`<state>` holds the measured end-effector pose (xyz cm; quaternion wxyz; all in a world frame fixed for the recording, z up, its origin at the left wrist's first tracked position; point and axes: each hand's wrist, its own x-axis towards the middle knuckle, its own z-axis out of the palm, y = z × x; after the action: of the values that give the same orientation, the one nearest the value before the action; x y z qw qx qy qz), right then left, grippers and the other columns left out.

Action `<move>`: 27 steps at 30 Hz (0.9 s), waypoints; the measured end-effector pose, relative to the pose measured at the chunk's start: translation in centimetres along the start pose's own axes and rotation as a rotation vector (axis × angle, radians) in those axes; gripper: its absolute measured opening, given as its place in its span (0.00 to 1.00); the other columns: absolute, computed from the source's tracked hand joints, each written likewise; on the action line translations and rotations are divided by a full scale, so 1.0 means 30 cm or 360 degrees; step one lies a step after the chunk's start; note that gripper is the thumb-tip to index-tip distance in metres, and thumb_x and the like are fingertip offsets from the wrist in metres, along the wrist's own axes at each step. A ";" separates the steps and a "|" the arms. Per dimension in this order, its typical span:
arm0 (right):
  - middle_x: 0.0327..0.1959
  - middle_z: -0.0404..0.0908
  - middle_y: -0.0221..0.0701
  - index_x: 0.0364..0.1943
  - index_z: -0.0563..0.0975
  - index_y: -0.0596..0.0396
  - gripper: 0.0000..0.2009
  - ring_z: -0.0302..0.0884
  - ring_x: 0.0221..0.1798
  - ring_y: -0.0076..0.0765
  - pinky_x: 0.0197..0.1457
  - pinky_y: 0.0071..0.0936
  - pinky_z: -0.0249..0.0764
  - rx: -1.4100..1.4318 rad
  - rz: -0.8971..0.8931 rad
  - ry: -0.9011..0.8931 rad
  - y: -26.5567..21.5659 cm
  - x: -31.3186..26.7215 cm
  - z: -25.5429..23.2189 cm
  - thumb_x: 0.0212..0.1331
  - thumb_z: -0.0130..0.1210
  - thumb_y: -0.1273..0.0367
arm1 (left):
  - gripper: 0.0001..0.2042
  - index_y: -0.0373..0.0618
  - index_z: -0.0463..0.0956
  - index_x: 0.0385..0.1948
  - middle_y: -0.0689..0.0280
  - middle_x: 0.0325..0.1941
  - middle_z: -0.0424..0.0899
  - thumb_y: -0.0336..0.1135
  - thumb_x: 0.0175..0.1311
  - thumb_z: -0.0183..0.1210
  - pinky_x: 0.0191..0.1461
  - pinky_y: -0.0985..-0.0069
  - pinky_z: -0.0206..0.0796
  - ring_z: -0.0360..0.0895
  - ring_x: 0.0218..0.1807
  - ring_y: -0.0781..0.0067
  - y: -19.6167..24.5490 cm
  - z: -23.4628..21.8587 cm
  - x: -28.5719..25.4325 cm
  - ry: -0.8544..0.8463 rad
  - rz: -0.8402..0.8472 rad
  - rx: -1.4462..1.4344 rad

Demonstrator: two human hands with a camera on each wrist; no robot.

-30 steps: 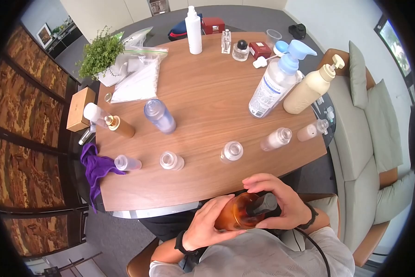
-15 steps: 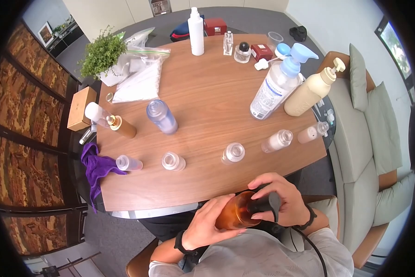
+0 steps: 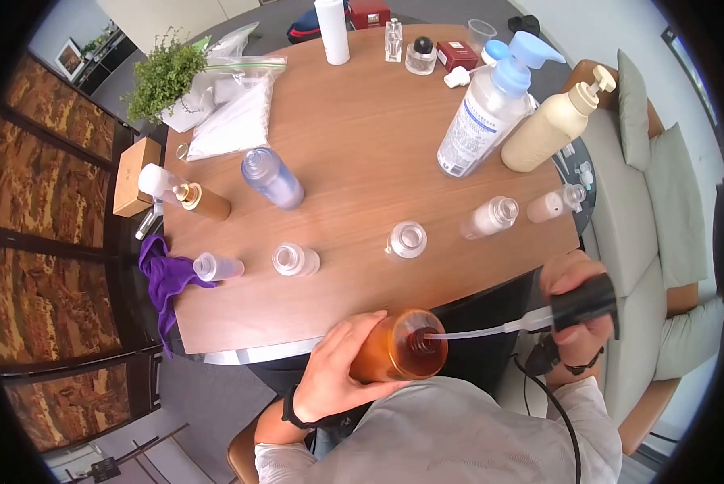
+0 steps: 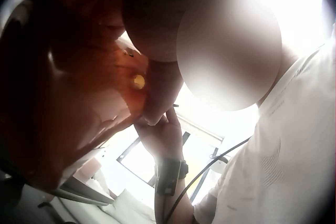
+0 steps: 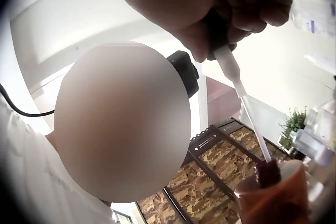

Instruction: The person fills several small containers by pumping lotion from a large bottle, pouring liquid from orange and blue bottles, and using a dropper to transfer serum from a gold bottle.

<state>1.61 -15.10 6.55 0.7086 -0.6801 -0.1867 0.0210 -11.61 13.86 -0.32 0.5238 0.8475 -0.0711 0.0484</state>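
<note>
My left hand [image 3: 330, 377] grips an amber bottle [image 3: 384, 355] around its body, tilted with the threaded mouth facing right. The right hand [image 3: 570, 273] holds a black pump head [image 3: 580, 306] off to the right of it. From the pump a translucent dip tube [image 3: 479, 331] runs back to the bottle, its end at the mouth. In the right wrist view the tube [image 5: 256, 129] reaches down to the threaded neck of the bottle [image 5: 275, 200]. Amber wall of the bottle [image 4: 58, 113] fills the left of the left wrist view.
Several small open bottles line the table's near side, among them one clear bottle [image 3: 408, 240]. A large blue-topped pump bottle [image 3: 479, 121] and a cream pump bottle [image 3: 547, 129] stand at the right. A purple cloth [image 3: 164, 278] hangs over the left edge.
The pump head has come off the amber bottle and moved right with my right hand, baring the dip tube. The left hand keeps its grip on the bottle, which sits slightly further left.
</note>
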 end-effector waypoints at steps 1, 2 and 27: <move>0.36 0.78 0.35 0.41 0.80 0.59 0.32 0.75 0.39 0.34 0.42 0.29 0.66 0.0036 -0.0002 0.0026 -0.007 0.000 -0.003 0.38 0.85 0.52 | 0.44 0.37 0.72 0.66 0.51 0.61 0.83 0.40 0.43 0.84 0.65 0.60 0.73 0.82 0.60 0.47 0.000 -0.003 0.000 -0.0004 0.0003 0.0006; 0.36 0.77 0.35 0.40 0.80 0.59 0.33 0.74 0.38 0.34 0.41 0.29 0.65 0.0071 -0.0004 0.0054 -0.018 0.001 -0.008 0.37 0.85 0.51 | 0.45 0.37 0.72 0.66 0.52 0.61 0.83 0.40 0.43 0.84 0.65 0.59 0.72 0.81 0.60 0.47 0.006 -0.005 0.000 -0.0005 -0.0003 0.0020; 0.32 0.74 0.29 0.41 0.77 0.56 0.33 0.70 0.30 0.30 0.36 0.29 0.63 0.0202 -0.0098 0.0079 -0.047 0.004 -0.016 0.42 0.83 0.48 | 0.45 0.37 0.73 0.64 0.50 0.65 0.81 0.41 0.40 0.85 0.66 0.57 0.72 0.81 0.63 0.45 -0.004 0.006 -0.042 -0.0049 -0.0025 0.0038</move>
<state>1.56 -15.62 7.95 0.7551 -0.6280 -0.1883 -0.0057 -12.82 13.83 -0.71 0.5129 0.8548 -0.0718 0.0322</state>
